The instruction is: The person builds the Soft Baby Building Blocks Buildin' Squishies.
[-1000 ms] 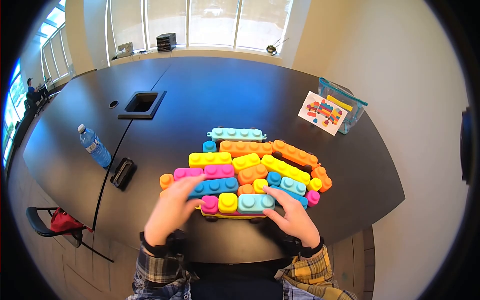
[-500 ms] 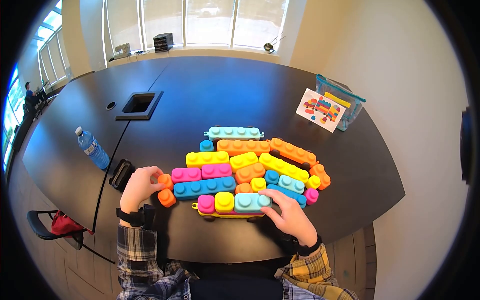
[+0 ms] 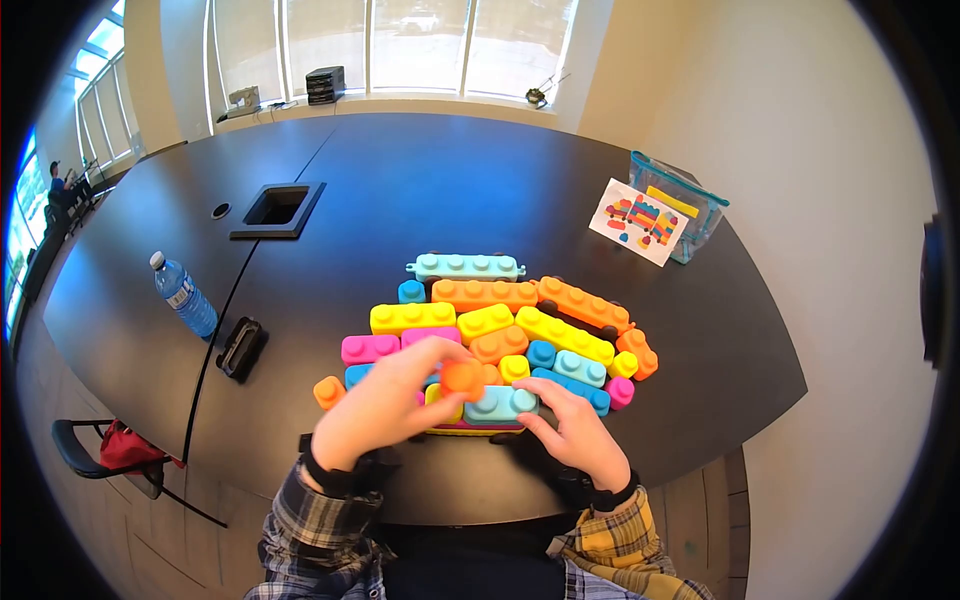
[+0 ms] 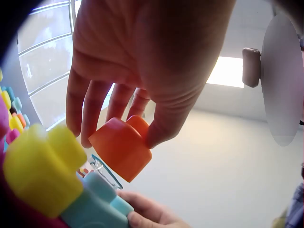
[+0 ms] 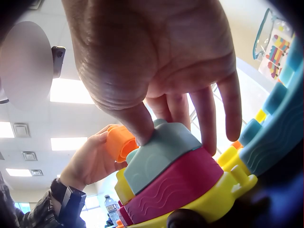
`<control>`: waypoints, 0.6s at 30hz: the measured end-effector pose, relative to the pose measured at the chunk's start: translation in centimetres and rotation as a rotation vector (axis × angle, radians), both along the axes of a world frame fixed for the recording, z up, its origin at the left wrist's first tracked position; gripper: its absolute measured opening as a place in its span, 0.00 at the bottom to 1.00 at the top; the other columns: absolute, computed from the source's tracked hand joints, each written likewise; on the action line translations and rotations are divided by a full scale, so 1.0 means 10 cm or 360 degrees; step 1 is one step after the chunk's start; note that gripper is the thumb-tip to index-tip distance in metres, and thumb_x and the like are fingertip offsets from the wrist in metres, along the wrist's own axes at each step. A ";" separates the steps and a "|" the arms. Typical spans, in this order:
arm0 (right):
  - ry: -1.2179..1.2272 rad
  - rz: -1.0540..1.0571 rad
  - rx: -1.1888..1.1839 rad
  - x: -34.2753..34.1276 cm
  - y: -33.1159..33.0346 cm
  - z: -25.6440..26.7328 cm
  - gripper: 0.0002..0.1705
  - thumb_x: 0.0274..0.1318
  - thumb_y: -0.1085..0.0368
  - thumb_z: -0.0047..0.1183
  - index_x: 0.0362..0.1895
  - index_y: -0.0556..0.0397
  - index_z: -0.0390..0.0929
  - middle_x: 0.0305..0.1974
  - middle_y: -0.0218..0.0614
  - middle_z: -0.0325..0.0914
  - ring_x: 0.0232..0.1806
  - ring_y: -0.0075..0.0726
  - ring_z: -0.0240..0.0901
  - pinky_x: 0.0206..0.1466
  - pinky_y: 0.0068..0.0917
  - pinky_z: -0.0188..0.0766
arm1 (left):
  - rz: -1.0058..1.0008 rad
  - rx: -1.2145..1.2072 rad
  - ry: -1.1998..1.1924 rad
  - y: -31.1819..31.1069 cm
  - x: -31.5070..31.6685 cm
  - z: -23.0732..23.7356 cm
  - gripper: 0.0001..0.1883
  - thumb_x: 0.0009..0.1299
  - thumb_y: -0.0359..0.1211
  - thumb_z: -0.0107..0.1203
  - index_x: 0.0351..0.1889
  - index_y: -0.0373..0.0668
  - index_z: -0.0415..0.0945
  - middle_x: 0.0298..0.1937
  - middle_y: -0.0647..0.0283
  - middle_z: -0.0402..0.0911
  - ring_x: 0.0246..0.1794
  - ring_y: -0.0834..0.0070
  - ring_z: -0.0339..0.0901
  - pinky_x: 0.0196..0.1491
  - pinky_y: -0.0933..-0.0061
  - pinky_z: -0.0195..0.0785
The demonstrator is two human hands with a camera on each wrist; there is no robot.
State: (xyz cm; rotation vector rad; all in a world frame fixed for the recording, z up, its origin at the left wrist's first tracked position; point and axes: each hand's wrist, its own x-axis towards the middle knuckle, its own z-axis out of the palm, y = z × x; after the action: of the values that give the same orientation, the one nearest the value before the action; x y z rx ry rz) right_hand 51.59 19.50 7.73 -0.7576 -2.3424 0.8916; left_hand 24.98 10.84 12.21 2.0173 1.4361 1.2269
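My left hand (image 3: 385, 402) pinches a small orange toy block (image 3: 461, 380) between thumb and fingers. It holds the block above the near row, close to the light-blue block (image 3: 490, 405). That light-blue block sits on a magenta block (image 5: 173, 190) over a yellow wheeled train base (image 5: 209, 205). My right hand (image 3: 580, 430) grips the light-blue block's right end, thumb on the near side and fingers behind. Beside it on the base stands a yellow block (image 4: 42, 166). In the head view the left hand covers the base's left part.
Several loose blocks crowd behind the base, including a long yellow one (image 3: 565, 335) and an orange wheeled car (image 3: 583, 303). Another orange block (image 3: 328, 392) lies left. Farther out are a water bottle (image 3: 185, 295), a black case (image 3: 241, 348), a picture card (image 3: 640, 222) and a clear pouch (image 3: 705, 215).
My left hand went left to the pair of orange blocks, took one, and carried it back right over the near row. My right hand stayed at the light-blue block.
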 end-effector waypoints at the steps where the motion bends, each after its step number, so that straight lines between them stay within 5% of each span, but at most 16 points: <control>1: 0.0011 0.0004 0.0012 0.00 0.00 0.00 0.22 0.69 0.65 0.63 0.64 0.56 0.77 0.58 0.47 0.83 0.58 0.55 0.82 0.61 0.38 0.77 | -0.0004 0.0002 -0.0002 0.02 0.08 0.00 0.18 0.69 0.31 0.67 0.55 0.39 0.77 0.51 0.53 0.85 0.52 0.57 0.86 0.55 0.64 0.79; 4: 0.0003 0.0000 -0.0035 0.01 0.00 0.00 0.22 0.69 0.65 0.63 0.64 0.56 0.77 0.58 0.47 0.82 0.57 0.54 0.82 0.60 0.37 0.77 | -0.0064 -0.0125 0.0098 0.06 0.20 -0.04 0.19 0.70 0.31 0.68 0.57 0.39 0.77 0.50 0.56 0.85 0.51 0.61 0.85 0.56 0.66 0.78; 10: 0.0005 0.0024 0.0001 0.00 0.01 -0.01 0.23 0.69 0.65 0.62 0.65 0.56 0.77 0.58 0.47 0.82 0.56 0.52 0.82 0.59 0.36 0.78 | -0.0096 -0.0115 0.0145 0.09 0.22 -0.12 0.17 0.73 0.34 0.65 0.56 0.40 0.76 0.48 0.51 0.83 0.47 0.52 0.84 0.49 0.60 0.78; 18: 0.0000 0.0003 -0.0050 -0.01 -0.02 0.02 0.23 0.69 0.66 0.63 0.65 0.55 0.77 0.58 0.46 0.82 0.57 0.52 0.82 0.60 0.37 0.78 | -0.0012 -0.0260 0.0072 0.04 0.25 -0.18 0.21 0.71 0.35 0.69 0.59 0.40 0.76 0.51 0.51 0.83 0.53 0.54 0.83 0.57 0.62 0.76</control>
State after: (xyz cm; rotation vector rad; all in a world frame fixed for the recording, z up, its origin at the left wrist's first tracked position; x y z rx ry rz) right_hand 51.49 19.35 7.90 -0.7677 -2.3346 0.9310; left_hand 27.48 11.27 10.42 1.9496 1.4967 1.0311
